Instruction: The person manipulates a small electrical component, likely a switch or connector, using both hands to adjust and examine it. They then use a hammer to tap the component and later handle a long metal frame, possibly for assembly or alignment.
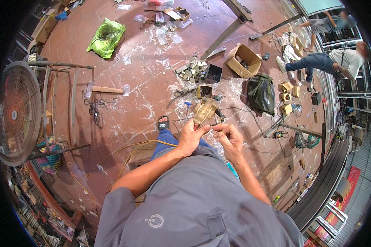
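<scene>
My left hand (pixel 189 138) is closed in front of my waist. Just beyond its fingertips is a yellowish, partly see-through object (pixel 205 111) with a ribbed, rounded body; its lower end meets my fingers, and I cannot make out its exact kind. Close by on the right, my right hand (pixel 231 138) has thumb and fingers pinched together near the left thumb. Whatever small, thin piece lies between those fingers is too small to name. A blue-handled tool (pixel 188 104) lies on the floor beyond my left hand.
Ahead on the tiled floor are a pile of small metal blocks (pixel 191 70), a black bin (pixel 213 73), a cardboard box (pixel 243 61) and a dark green bag (pixel 261 94). A large fan (pixel 18 113) stands left. Cables cross the floor. Two people are at the far right.
</scene>
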`<state>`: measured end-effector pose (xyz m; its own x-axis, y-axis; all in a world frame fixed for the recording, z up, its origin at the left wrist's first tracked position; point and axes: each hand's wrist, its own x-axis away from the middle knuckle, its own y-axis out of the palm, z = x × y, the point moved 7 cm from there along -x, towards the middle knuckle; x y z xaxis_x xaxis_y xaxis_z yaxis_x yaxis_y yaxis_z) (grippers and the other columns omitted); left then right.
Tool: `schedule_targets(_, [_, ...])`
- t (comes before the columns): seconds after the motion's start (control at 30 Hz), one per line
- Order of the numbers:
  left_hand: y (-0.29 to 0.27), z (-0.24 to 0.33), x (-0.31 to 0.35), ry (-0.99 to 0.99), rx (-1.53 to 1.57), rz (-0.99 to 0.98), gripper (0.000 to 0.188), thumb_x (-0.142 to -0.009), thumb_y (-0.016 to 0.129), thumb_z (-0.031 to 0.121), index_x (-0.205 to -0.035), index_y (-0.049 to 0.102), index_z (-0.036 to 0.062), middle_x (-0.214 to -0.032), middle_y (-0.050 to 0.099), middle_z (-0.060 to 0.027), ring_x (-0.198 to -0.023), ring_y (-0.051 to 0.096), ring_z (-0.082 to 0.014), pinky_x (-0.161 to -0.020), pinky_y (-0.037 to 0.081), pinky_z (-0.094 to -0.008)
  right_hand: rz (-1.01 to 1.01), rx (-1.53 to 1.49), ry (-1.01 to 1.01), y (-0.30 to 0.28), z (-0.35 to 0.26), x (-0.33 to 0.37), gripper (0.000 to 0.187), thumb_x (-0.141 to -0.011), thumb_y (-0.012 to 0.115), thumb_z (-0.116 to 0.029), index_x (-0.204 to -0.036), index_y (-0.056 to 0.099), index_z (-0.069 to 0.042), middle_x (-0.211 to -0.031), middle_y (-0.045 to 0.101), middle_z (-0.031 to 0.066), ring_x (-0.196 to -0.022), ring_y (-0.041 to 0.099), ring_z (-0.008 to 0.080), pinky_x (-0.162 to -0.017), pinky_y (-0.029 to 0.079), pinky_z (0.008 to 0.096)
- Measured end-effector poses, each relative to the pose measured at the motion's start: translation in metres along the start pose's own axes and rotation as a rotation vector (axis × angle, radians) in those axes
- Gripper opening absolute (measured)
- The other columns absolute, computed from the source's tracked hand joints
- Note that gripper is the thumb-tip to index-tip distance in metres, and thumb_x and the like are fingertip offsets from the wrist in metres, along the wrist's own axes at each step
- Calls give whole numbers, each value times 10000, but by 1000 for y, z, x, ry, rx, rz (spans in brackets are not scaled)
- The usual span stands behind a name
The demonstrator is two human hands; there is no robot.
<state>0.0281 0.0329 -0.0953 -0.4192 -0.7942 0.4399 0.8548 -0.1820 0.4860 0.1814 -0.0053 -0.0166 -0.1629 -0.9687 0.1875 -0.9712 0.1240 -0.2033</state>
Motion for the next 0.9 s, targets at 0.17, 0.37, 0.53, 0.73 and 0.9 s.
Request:
schedule_targets(0.17, [-6, -2, -2, 81, -20, 10, 413, -990, 780, 164, -1307, 586, -16, -1136, 702, -35, -1012, 630, -91, -880, 529, -274, -28, 129, 39, 1, -3, -3, 71, -974, 608, 4, -912, 581, -18, -1100, 737, 127, -840, 629, 106, -754, 537, 284])
schedule_targets(0.37, [-9, 6, 2, 142, -124, 10, 453, -982, 788, 160, -1330, 569, -29, -1173, 717, -64, -1050, 660, -113, -921, 539, -282, -73, -97, 142, 1, 8, -1, 84, -1015, 588, -70, -940, 603, -33, -1068, 717, 112, -885, 598, 100, -811, 505, 286])
schedule_targets(0.53, [-7, 17, 7, 175, -253, 9, 484, -968, 794, 139, -1337, 549, -54, -1116, 726, -82, -1026, 663, -117, -887, 546, -290, -124, -26, 214, -4, 18, 4, 117, -1059, 558, -127, -998, 586, -31, -1078, 714, 120, -938, 610, 124, -878, 507, 309])
schedule_targets(0.73, [-1, 19, 9, 199, -233, -49, 580, -978, 799, 165, -1412, 489, -64, -1182, 720, -79, -1040, 672, -118, -918, 550, -282, -65, -12, 158, -10, 10, 8, 129, -1072, 544, -126, -1024, 577, -12, -1063, 735, 122, -911, 623, 127, -839, 522, 318])
schedule_targets(0.9, [-5, 20, 1, 249, -121, 20, 535, -983, 799, 211, -1362, 531, -54, -1130, 718, -83, -982, 665, -117, -848, 549, -280, -76, 1, 27, 2, -15, 6, 68, -1068, 542, -63, -1030, 543, -7, -1168, 728, 168, -969, 659, 159, -841, 540, 330])
